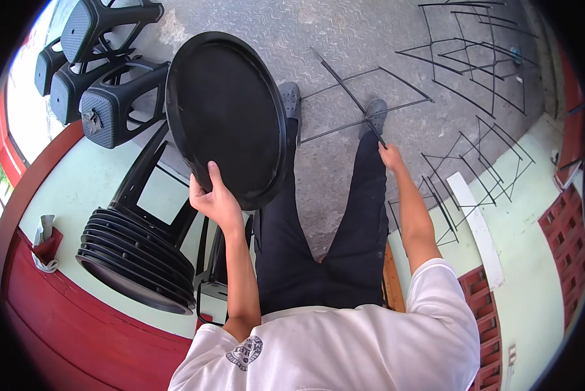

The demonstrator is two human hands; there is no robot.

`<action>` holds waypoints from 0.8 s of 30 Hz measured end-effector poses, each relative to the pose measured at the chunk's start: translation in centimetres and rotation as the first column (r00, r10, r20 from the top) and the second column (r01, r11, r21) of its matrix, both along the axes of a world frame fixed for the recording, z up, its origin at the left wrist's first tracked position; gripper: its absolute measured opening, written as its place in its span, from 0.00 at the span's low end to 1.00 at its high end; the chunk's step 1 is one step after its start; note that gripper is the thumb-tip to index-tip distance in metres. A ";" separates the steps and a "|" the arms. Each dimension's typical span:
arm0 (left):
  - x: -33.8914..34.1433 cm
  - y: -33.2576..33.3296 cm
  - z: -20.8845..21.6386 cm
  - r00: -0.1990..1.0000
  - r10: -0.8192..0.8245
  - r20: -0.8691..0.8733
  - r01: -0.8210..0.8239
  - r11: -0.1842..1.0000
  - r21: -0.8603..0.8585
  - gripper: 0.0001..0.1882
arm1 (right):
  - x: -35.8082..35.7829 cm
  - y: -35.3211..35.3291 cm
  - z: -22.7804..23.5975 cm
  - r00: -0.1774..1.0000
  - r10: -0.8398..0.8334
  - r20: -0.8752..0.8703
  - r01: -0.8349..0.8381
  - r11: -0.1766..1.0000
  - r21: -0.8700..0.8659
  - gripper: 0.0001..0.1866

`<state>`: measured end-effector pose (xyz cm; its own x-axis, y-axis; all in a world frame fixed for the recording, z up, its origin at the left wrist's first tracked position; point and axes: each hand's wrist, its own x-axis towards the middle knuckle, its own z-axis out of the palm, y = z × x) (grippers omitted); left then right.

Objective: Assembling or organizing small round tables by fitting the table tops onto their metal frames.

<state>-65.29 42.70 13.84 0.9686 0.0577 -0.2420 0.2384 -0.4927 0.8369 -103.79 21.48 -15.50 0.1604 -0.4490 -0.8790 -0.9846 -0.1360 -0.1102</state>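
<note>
My left hand (219,199) grips the near rim of a black round tray (224,111), thumb on its upper face and the fingers hidden beneath. The tray has a raised edge and is held up to the left of my legs. My right hand (389,157) is closed around the near end of a thin black metal folding stand (351,98). Its crossed bars reach away over the floor, past my right shoe (374,114). The tray and the stand are apart.
Black plastic stools (110,111) stand at the far left. Nearer, a stack of black round trays (136,257) rests by the pale wall. More black metal frames (475,55) are at the far right, others (481,163) along the right wall near a white board (475,228).
</note>
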 end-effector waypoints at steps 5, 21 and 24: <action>-1.8 -1.2 -0.1 0.998 -0.010 0.062 0.008 0.999 0.032 0.08 | -1.9 -0.3 -1.4 0.995 -0.042 0.088 0.043 0.999 -0.013 0.30; -4.6 -3.6 -0.8 0.999 0.009 0.044 -0.010 1.000 0.027 0.09 | 0.1 0.2 1.0 0.994 -0.101 0.035 0.102 0.994 -0.046 0.30; -4.6 -3.6 -0.9 0.999 0.001 0.044 -0.002 1.000 0.029 0.08 | 0.4 0.5 1.2 0.993 -0.114 0.016 0.114 0.992 -0.047 0.30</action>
<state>-69.88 39.12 12.96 0.9782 0.0655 -0.1970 0.2021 -0.5170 0.8318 -103.35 21.99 -14.28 0.1176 -0.5066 -0.8541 -0.9924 -0.0285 -0.1198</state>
